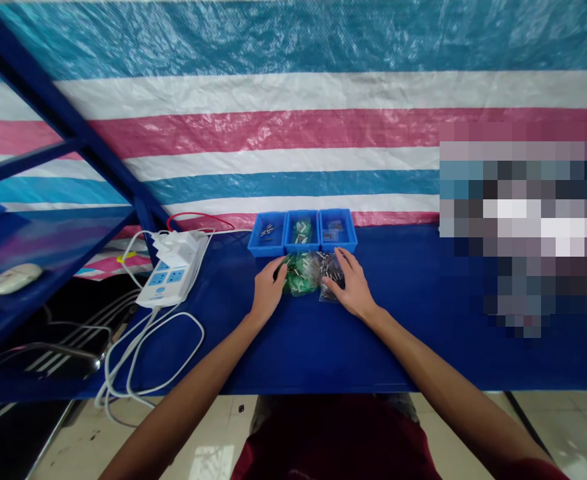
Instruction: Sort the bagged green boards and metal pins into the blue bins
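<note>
My left hand (pixel 269 285) is curled at the left edge of a green plastic bag (pixel 300 279) of small parts, its thumb and fingertips on the bag. My right hand (pixel 354 283) grips a clear plastic bag (pixel 331 268) of dark and silvery small parts, thumb on the near side and fingers on the far side. The two bags lie side by side on the blue table (pixel 303 347), touching. Just beyond them stand three blue bins in a row: the left bin (pixel 268 251) has a few thin metal pieces, the middle bin (pixel 302 247) a green bag, the right bin (pixel 338 245) small clear packets.
A white power strip (pixel 169 283) with a plugged-in adapter (pixel 176 248) lies to the left, its white cables (pixel 196 320) looping to the table's front edge. A white mouse (pixel 14 279) rests on a blue shelf at far left. The right side is pixelated.
</note>
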`<state>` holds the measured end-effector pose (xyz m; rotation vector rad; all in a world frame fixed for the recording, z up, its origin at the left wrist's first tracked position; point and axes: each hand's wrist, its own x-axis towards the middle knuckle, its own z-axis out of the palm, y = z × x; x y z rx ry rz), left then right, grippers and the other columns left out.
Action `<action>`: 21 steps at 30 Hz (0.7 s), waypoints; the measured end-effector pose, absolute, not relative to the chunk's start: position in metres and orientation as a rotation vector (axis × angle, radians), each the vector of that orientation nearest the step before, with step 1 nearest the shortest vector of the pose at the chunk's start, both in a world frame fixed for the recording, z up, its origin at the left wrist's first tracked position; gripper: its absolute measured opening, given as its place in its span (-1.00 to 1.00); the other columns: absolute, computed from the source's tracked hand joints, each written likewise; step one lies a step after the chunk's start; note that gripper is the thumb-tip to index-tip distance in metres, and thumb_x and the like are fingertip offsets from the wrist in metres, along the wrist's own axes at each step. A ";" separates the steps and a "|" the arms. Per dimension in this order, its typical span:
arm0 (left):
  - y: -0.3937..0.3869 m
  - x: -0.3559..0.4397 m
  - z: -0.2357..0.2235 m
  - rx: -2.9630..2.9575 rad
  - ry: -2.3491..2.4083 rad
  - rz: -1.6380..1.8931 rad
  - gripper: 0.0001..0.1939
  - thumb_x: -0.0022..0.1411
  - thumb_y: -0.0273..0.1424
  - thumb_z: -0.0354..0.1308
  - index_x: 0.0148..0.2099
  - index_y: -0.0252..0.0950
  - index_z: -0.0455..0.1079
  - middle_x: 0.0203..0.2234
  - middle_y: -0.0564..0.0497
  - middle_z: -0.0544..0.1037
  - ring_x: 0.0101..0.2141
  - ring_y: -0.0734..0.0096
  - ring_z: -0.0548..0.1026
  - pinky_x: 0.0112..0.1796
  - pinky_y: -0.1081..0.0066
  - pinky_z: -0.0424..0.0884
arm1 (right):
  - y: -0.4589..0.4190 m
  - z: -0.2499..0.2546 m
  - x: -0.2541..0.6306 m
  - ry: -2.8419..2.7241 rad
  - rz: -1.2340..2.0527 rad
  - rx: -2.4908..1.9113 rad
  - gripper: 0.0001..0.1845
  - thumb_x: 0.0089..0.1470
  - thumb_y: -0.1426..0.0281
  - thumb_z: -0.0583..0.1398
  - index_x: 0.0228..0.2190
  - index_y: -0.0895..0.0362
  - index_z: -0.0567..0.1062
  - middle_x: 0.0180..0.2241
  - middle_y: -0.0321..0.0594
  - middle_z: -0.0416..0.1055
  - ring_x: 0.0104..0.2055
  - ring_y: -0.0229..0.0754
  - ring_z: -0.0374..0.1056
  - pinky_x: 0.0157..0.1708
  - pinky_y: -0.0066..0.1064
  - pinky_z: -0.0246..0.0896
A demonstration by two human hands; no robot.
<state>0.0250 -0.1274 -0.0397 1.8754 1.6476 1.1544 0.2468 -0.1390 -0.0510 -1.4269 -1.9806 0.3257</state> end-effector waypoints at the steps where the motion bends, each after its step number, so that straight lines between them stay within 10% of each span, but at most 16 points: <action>1: -0.125 0.022 -0.041 1.903 1.648 1.169 -0.64 0.31 -0.21 -0.03 0.00 -0.26 0.45 -0.07 -0.07 0.55 -0.05 0.19 0.50 0.03 0.16 0.38 | -0.140 -0.049 0.247 -1.953 0.331 -1.407 -0.20 0.15 -0.06 -0.05 0.29 0.08 -0.02 0.25 0.01 0.04 0.29 0.12 -0.04 0.20 0.07 -0.05; 15: -0.107 0.037 0.014 2.185 1.391 1.471 -0.66 0.32 -0.17 0.01 -0.19 -0.26 0.53 -0.25 -0.05 0.58 -0.19 0.30 0.52 -0.09 0.29 0.45 | -0.109 0.001 0.227 -1.825 0.285 -1.192 -0.51 0.21 0.09 0.00 0.02 0.11 0.37 0.00 -0.02 0.32 0.08 -0.02 0.22 0.09 -0.13 0.13; 21: -0.081 0.059 0.002 1.746 1.186 1.617 -0.60 0.19 -0.08 0.13 -0.26 -0.34 0.52 -0.32 -0.06 0.52 -0.40 0.41 0.48 -0.50 0.44 0.47 | -0.085 0.000 0.217 -1.923 0.355 -1.067 -0.54 0.23 0.08 -0.01 -0.45 0.14 0.43 -0.45 -0.19 0.36 -0.32 -0.16 0.28 -0.26 -0.34 0.20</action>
